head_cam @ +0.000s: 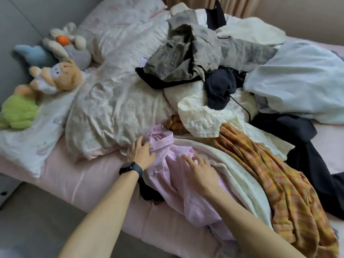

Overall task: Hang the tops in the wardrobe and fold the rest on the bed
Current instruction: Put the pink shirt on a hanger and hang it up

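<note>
A pink striped shirt [173, 185] lies crumpled at the near edge of the bed [89, 183], its collar toward the duvet. My left hand [140, 152], a dark watch on its wrist, rests with straight fingers on the collar end. My right hand [199, 169] lies on the shirt's body, fingers spread and slightly bent. To the right lie a cream garment [240, 175] and an orange plaid garment [290, 185]. Farther back is a heap with a grey-green shirt [188, 51], dark navy clothes [219, 86], a pale yellow top [202, 116] and a light blue piece [297, 81].
A rumpled white duvet [115, 101] covers the bed's left half. Several plush toys [55, 75] sit along the left wall beside a green one [18, 112]. Dark trousers [316, 170] trail off the right side. Beige curtains [232, 4] hang behind the bed.
</note>
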Demonstrator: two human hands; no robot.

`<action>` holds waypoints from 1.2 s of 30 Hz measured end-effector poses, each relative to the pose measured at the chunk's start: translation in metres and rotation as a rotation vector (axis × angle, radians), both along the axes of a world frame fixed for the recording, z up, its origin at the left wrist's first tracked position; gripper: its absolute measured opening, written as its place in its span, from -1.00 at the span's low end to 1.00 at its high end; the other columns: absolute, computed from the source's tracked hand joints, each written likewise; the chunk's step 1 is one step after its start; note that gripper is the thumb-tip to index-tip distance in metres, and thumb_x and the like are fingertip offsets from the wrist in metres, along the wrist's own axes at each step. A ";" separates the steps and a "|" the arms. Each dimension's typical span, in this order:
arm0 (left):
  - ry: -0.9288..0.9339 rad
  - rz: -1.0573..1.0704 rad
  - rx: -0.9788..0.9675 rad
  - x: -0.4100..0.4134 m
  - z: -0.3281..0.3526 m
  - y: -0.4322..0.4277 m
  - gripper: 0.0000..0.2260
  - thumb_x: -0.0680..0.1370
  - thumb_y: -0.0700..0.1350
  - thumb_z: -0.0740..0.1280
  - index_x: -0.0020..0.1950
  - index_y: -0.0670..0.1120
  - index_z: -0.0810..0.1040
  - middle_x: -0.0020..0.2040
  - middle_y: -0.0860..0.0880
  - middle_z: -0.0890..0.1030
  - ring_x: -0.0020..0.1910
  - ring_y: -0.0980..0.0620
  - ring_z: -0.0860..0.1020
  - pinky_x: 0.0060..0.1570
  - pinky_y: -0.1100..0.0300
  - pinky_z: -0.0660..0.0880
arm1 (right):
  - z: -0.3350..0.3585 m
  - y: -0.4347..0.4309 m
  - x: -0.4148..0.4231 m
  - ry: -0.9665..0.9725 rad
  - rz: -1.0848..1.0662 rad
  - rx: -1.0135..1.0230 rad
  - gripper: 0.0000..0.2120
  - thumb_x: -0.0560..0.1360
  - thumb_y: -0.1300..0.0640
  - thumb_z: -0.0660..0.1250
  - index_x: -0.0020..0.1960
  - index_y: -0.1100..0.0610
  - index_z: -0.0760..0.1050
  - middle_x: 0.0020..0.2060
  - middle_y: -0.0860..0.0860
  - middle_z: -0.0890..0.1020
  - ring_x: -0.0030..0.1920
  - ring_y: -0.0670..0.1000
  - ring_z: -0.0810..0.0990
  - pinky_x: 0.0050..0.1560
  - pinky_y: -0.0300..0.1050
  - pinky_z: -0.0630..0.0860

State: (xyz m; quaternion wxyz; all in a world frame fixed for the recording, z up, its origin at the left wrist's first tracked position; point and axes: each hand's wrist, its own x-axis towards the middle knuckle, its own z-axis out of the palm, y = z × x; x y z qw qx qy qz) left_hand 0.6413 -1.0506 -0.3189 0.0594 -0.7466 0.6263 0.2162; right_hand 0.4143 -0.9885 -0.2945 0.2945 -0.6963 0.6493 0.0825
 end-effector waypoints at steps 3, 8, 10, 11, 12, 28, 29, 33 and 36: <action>0.093 -0.045 -0.109 0.003 0.005 0.005 -0.80 0.58 0.00 0.33 0.13 -0.03 0.63 0.33 0.01 0.52 0.34 -0.05 0.42 0.31 0.07 0.30 | 0.001 0.003 -0.003 -0.045 -0.023 -0.038 -0.67 0.60 0.02 0.22 0.34 -0.19 0.44 0.21 -0.02 0.51 0.25 0.11 0.48 -0.09 -0.04 0.44; 0.316 0.020 -0.237 -0.001 0.067 0.042 -0.88 0.58 0.06 0.34 0.05 0.07 0.61 -0.01 0.03 0.68 0.06 -0.04 0.59 0.07 0.08 0.46 | 0.049 0.031 -0.021 -0.222 -0.030 -0.205 -0.67 0.56 0.14 0.30 0.28 -0.10 0.57 0.09 -0.01 0.57 0.10 0.11 0.55 -0.07 -0.12 0.39; 0.408 0.071 -0.249 -0.003 0.097 0.056 -0.92 0.57 0.08 0.35 0.01 0.14 0.60 -0.03 0.12 0.67 0.00 0.07 0.60 0.00 0.12 0.51 | 0.078 0.040 -0.029 -0.316 -0.054 -0.279 -0.68 0.51 0.15 0.33 0.23 -0.07 0.61 0.04 0.00 0.59 0.02 0.10 0.59 -0.08 -0.12 0.42; 0.452 0.106 -0.269 -0.004 0.116 0.065 -0.93 0.57 0.08 0.36 0.00 0.14 0.61 -0.04 0.15 0.67 -0.03 0.13 0.61 -0.02 0.14 0.53 | 0.096 0.044 -0.034 -0.361 -0.051 -0.324 -0.69 0.50 0.16 0.35 0.21 -0.05 0.63 0.03 0.01 0.59 0.00 0.10 0.60 -0.07 -0.08 0.47; 0.482 0.133 -0.304 -0.004 0.140 0.078 -0.93 0.56 0.08 0.38 -0.01 0.13 0.62 -0.06 0.18 0.67 -0.05 0.21 0.61 -0.04 0.19 0.54 | 0.119 0.051 -0.036 -0.401 -0.023 -0.382 -0.69 0.49 0.19 0.39 0.20 -0.03 0.65 0.03 0.01 0.60 -0.01 0.10 0.61 -0.05 -0.05 0.52; 0.415 0.502 -0.764 -0.062 0.444 0.317 -0.89 0.36 0.05 0.61 -0.20 0.10 0.72 -0.24 0.24 0.69 -0.22 0.31 0.62 -0.16 0.37 0.49 | 0.351 0.166 -0.059 -0.760 0.327 -0.790 -0.73 0.50 -0.10 0.47 0.19 -0.11 0.64 0.09 -0.08 0.64 0.05 0.07 0.62 0.02 -0.05 0.54; 0.388 0.524 -0.766 -0.068 0.451 0.329 -0.88 0.35 0.07 0.61 -0.21 0.10 0.72 -0.27 0.26 0.68 -0.26 0.32 0.62 -0.21 0.38 0.48 | 0.357 0.183 -0.054 -0.811 0.351 -0.738 -0.65 0.47 -0.23 0.45 0.21 -0.15 0.61 0.09 -0.14 0.63 0.02 -0.02 0.62 0.01 -0.09 0.55; 0.570 0.637 -0.695 -0.094 0.459 0.377 -0.87 0.35 -0.01 0.63 -0.25 0.02 0.72 -0.31 0.14 0.69 -0.39 0.14 0.65 -0.34 0.28 0.55 | 0.361 0.261 -0.029 -0.928 0.413 -0.507 -0.45 0.34 -0.46 0.37 0.22 -0.23 0.50 0.03 -0.33 0.61 -0.10 -0.27 0.62 -0.11 -0.30 0.53; 0.741 0.667 -0.600 -0.102 0.454 0.407 -0.90 0.41 -0.09 0.59 -0.17 -0.09 0.73 -0.29 0.00 0.71 -0.33 0.07 0.67 -0.28 0.20 0.62 | 0.351 0.294 -0.018 -1.016 0.341 -0.413 -0.74 0.46 -0.17 0.45 0.12 -0.19 0.54 -0.08 -0.36 0.66 -0.19 -0.27 0.64 -0.14 -0.19 0.56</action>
